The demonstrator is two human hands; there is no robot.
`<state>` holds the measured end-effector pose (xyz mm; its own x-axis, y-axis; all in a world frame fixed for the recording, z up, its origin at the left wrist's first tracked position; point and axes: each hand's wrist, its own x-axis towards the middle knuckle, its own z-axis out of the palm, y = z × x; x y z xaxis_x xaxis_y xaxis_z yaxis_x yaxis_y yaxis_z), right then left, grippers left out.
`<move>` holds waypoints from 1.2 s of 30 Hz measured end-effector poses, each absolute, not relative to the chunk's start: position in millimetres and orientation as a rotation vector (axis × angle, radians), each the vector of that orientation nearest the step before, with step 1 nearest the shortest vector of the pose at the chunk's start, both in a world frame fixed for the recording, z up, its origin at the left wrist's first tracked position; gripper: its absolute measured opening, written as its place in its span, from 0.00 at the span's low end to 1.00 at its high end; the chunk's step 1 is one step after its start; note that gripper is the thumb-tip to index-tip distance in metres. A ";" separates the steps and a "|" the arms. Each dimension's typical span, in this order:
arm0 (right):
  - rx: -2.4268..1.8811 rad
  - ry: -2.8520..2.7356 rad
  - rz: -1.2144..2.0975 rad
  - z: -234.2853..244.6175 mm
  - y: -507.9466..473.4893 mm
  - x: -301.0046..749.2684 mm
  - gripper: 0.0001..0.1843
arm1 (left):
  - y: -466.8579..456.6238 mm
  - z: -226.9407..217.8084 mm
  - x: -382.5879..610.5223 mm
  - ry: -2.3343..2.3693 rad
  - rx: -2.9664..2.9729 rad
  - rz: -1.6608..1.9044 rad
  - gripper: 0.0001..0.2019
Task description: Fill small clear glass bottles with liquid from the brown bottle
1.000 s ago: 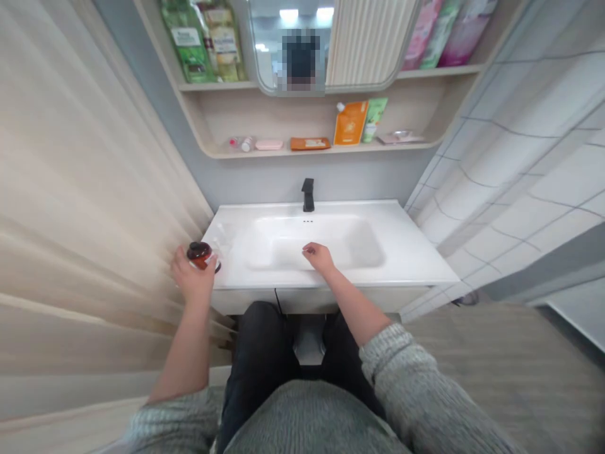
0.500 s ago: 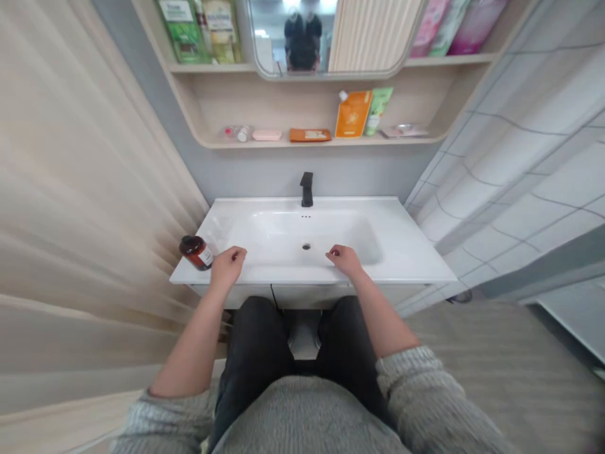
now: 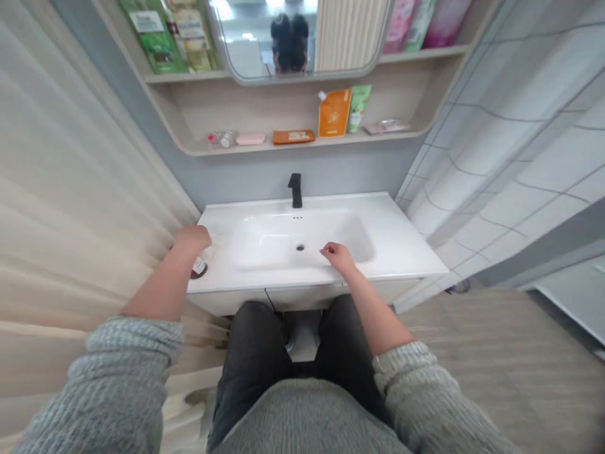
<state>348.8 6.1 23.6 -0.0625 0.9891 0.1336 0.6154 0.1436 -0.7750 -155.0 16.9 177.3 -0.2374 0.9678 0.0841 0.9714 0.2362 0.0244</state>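
Note:
My left hand is at the left end of the white counter, over the upper part of a dark amber bottle with a white label. The back of that hand and the wrist hide its fingers and most of the bottle, so I cannot tell whether it grips the bottle. Above the front part of the white sink basin, my right hand is loosely closed, fingers curled in toward the thumb. Nothing shows in it.
A black faucet rises behind the basin. On the shelf above lie a pink soap bar, an orange packet, an orange pouch and a green tube. A beige curtain hangs close on the left.
My left hand has moved left from the basin's edge to the amber bottle and now covers much of it. The right hand stays curled over the basin. The view has shifted slightly.

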 end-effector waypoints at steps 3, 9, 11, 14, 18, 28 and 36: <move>-1.522 -1.763 0.722 20.9 7.6 349.7 0.14 | 19.2 177.1 -141.2 -2.441 -1.950 0.116 0.07; -1.501 -1.822 0.684 18.2 8.2 349.4 0.12 | 3.9 145.7 -45.7 -1.997 -2.477 -0.470 0.18; -1.453 -1.862 0.704 18.8 6.1 348.3 0.11 | -4.6 117.7 -5.7 -1.985 -2.644 -0.726 0.16; -1.322 -1.904 0.744 20.0 2.2 345.3 0.18 | -13.2 73.9 43.0 -1.912 -2.749 -1.073 0.14; -1.190 -1.883 0.903 19.4 3.4 335.7 0.41 | -14.0 37.2 75.5 -1.797 -2.769 -1.396 0.15; -1.061 -1.991 1.067 13.4 22.9 292.7 0.49 | -1.7 25.1 72.2 -1.954 -2.632 -1.629 0.19; -1.078 -2.102 0.843 25.4 3.1 294.3 0.39 | -18.7 38.0 79.5 -2.016 -2.610 -1.433 0.14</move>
